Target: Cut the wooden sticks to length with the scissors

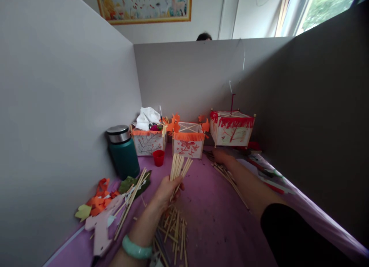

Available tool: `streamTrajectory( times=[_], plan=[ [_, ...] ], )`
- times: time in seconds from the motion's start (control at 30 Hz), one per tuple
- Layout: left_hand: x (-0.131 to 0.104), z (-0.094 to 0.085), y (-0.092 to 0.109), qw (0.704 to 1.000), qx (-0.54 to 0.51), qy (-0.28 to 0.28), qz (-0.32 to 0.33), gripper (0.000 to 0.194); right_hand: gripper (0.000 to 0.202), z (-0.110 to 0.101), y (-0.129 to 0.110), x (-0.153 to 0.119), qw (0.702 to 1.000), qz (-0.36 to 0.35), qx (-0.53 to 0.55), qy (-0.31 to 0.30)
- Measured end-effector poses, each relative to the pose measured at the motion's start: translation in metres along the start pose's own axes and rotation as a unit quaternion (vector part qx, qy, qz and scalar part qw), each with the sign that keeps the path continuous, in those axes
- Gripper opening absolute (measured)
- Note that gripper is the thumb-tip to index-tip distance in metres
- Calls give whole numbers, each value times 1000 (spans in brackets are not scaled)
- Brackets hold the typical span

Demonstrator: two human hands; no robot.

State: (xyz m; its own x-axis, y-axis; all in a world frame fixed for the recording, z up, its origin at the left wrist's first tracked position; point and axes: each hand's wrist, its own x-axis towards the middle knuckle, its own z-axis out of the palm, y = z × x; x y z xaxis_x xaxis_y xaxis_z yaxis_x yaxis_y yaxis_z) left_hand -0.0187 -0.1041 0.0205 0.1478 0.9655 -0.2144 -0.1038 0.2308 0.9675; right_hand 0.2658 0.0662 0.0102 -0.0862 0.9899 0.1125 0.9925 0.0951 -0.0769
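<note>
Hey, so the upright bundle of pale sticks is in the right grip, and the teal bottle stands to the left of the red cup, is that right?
Not quite: the head view shows the bundle of pale sticks in the left grip. The teal bottle does stand to the left of the red cup.

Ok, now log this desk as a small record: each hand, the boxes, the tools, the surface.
left hand: gripping a bundle of pale sticks
right hand: stretched forward beside long sticks; what it touches is unclear
boxes: two orange-fringed boxes, one red-fringed box
tools: pink glue gun, at left
near left wall: teal bottle, orange paper pieces
cup: red cup, before the leftmost box
surface: purple cloth
</note>
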Motion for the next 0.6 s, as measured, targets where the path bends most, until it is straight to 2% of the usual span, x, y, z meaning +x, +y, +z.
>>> streamTrajectory(
  times=[0.13, 0.23, 0.37, 0.5, 0.6],
  plan=[
    [2, -1, -3, 1000, -2, 15, 14, 47, 33, -2, -4, -1, 999, 21, 20, 19],
    [4, -1, -3, 1000, 6, 23, 12, 47, 40, -7, -11, -5, 999, 38, 17, 29],
    [8, -4, -5, 1000, 18, 19, 11, 43, 41, -17, -20, -18, 998, 66, 6, 7],
    [15, -11, -10, 999, 50, 12, 16, 44, 35, -28, -22, -45, 995, 99, 21, -23],
    [16, -12, -9, 997, 60, 23, 29, 39, 36, -31, -13, -80, 993, 101, 59, -18]
  ],
)
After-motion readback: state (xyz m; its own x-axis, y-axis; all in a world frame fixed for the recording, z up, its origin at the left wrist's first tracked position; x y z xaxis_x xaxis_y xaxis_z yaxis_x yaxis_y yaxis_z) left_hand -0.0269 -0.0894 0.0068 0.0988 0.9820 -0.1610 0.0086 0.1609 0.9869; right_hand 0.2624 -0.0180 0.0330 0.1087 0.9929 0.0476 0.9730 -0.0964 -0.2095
